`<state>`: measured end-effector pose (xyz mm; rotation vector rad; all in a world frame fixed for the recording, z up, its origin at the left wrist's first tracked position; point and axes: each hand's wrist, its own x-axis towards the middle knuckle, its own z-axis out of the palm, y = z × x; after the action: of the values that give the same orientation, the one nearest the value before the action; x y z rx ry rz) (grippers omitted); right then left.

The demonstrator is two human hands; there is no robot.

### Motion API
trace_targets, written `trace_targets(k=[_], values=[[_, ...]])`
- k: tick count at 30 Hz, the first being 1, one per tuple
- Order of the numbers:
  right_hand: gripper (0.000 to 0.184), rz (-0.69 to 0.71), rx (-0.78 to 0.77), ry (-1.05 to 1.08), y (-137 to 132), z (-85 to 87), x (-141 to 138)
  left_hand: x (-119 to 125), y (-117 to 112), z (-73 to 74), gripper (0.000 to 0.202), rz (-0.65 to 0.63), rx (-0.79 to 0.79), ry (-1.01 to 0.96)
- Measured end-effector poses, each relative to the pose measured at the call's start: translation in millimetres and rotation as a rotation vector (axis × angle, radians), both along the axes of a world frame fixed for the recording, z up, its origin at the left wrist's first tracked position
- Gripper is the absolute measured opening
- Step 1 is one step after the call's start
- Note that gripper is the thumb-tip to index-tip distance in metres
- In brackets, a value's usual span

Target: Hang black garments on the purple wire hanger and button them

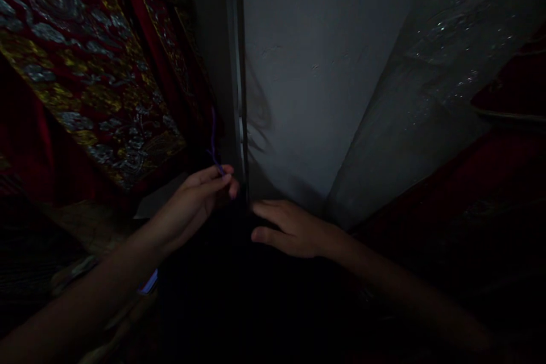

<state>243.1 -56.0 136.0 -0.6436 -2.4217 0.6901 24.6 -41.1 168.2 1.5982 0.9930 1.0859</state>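
Observation:
A thin purple cord (213, 139) is pinched between the thumb and fingers of my left hand (205, 190). Its free end rises above the fingertips, beside a dark strip of wall. My right hand (290, 227) hovers a little to the right, palm down, thumb and fingers apart, with nothing seen in it. A very dark area (239, 273) lies below both hands, and I cannot make out what it is. The two hands do not touch each other.
Red cloth with gold and silver embroidery (106, 79) hangs at the left. A narrow metal strip (239, 96) runs up the grey wall (315, 96). Clear glittering sheeting (418, 102) and more red cloth (516, 91) are at the right. The scene is dim.

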Motion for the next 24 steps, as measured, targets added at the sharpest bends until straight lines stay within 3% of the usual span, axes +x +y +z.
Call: trace_targets(k=[2,4,7,9,12,15,19,21,22,24], values=[[0.034,-0.06,0.029,0.105,20.5,-6.9,9.1,-12.9,-16.4,-2.8,0.032,-0.043,-0.171,0.02],[0.028,-0.242,0.043,0.249,46.2,-15.6,20.0,-31.0,-26.6,1.1,0.041,-0.135,-0.294,0.13],[0.043,-0.417,0.081,0.375,81.2,-30.9,33.4,-56.1,-29.4,14.9,0.048,-0.213,-0.316,0.374],[0.04,-0.4,0.022,0.358,97.1,-40.1,38.8,-68.5,-23.0,23.0,0.045,-0.123,-0.216,0.446],[0.049,-0.322,-0.291,0.317,110.6,-46.8,42.1,-82.9,-0.3,26.2,0.043,0.028,-0.007,0.465],[0.049,-0.329,-0.515,0.502,122.1,-37.6,40.6,-91.3,31.4,21.5,0.039,0.228,0.255,0.538],[0.046,-0.445,-0.484,0.83,146.9,-2.4,37.0,-83.5,58.4,13.5,0.02,0.618,0.742,0.488],[0.047,-0.488,-0.42,0.92,157.5,13.7,37.4,-71.8,60.4,5.5,0.016,0.738,0.924,0.45],[0.048,-0.503,-0.394,0.941,160.5,18.9,38.3,-65.0,59.8,-1.3,0.015,0.737,0.979,0.458],[0.049,-0.53,-0.356,0.95,161.4,22.8,40.8,-51.7,58.1,-21.7,0.014,0.586,1.004,0.549]])
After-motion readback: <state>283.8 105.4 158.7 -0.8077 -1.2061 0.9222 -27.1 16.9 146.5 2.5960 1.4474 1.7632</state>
